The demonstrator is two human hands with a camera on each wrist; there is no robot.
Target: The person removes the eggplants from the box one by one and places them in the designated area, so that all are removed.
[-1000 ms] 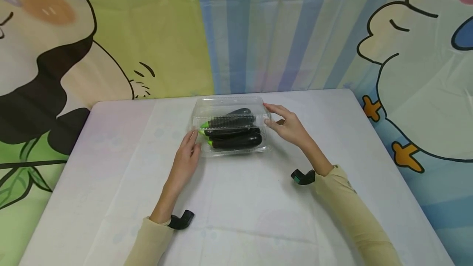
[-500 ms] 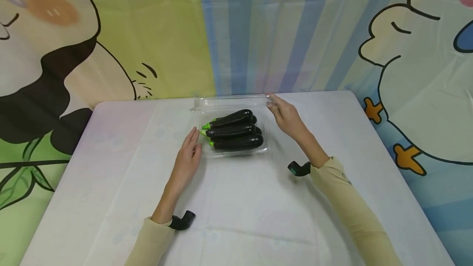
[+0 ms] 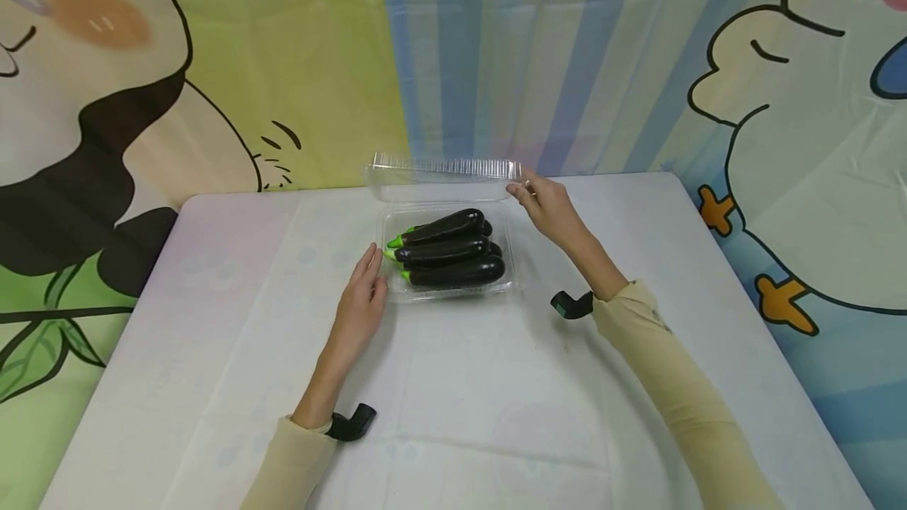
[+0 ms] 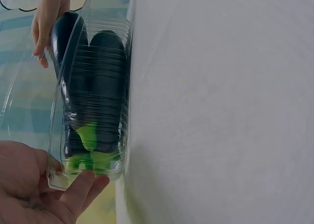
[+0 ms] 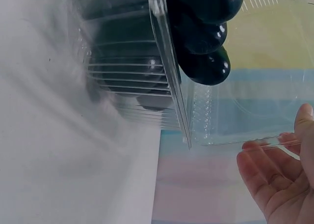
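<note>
A clear plastic clamshell box [image 3: 453,296] sits on the table with its lid [image 3: 439,171] raised up and back along the far side. Several dark eggplants [image 3: 453,272] with green stem ends lie in the base, stems toward the left. My left hand [image 3: 360,305] rests against the left end of the base, fingers fairly straight; in the left wrist view its fingertips [image 4: 86,187] touch the box wall below the stems. At the lid's right edge, my right hand [image 3: 549,207] pinches the thin plastic between thumb and fingers, as the right wrist view [image 5: 279,170] also shows.
A white cloth covers the table [image 3: 482,400]. Its far edge meets a hanging curtain [image 3: 496,61] with cartoon figures. A black wrist mount [image 3: 352,422] sticks out beside the left wrist, another mount [image 3: 571,305] beside the right.
The lid has swung from above the eggplants to behind them, leaving them uncovered. My right hand has moved back with it. The left hand has stayed at the box's left end.
</note>
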